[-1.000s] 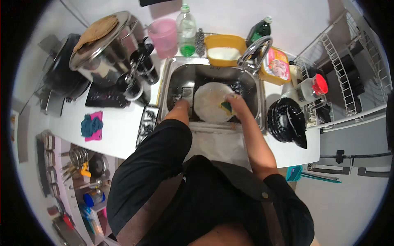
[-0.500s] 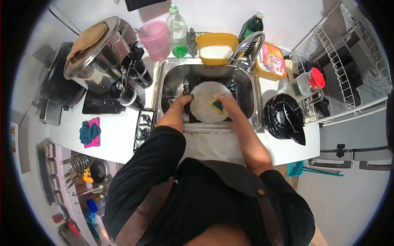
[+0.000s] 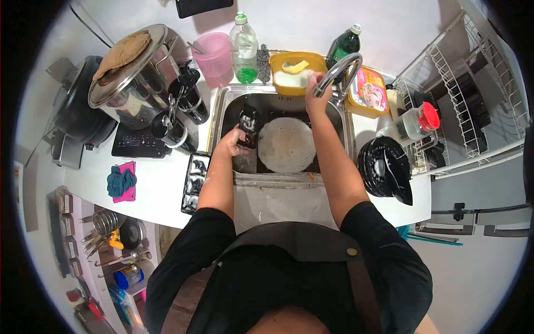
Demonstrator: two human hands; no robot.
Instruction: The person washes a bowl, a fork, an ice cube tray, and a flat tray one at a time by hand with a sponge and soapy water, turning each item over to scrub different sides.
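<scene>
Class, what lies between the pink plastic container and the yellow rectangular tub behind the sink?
In the head view, a clear plastic bottle holding some green liquid and a grey mesh-like scourer.

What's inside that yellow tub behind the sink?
The yellow tub has a yellow sponge and some white stuff in it, maybe soapy water. The white stuff hides the bottom, and the right hand covers part of one front corner.
</scene>
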